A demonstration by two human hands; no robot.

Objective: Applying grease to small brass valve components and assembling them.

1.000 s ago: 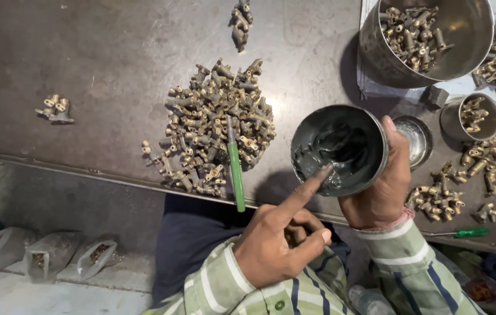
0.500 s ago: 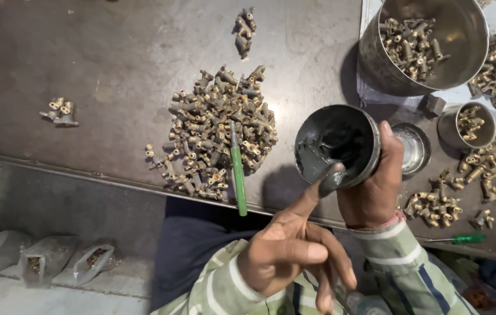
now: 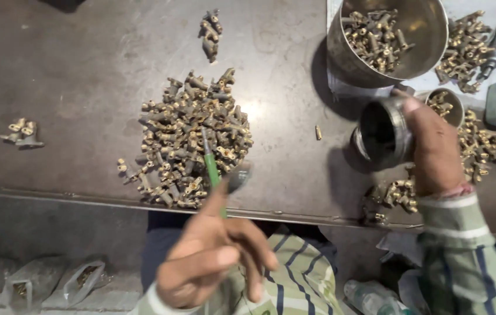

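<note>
Fittings pile [image 3: 192,143] left of held cup [image 3: 383,133]; bucket [image 3: 391,35] behind it.

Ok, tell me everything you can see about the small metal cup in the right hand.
The small metal cup is a dull grey steel-looking cylinder with a dark, smeared inside. The right hand grips it around the side, tipped so its mouth faces left, raised above the table beside the big steel bowl.

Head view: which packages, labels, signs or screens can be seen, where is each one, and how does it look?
Clear plastic bags: bottom left, below the table edge, three crumpled pouches, one with small brass-coloured parts inside.
Plastic bottle: bottom right, lying by the striped sleeve, clear, greenish.
Labels, signs, screens: none can be made out.
</note>
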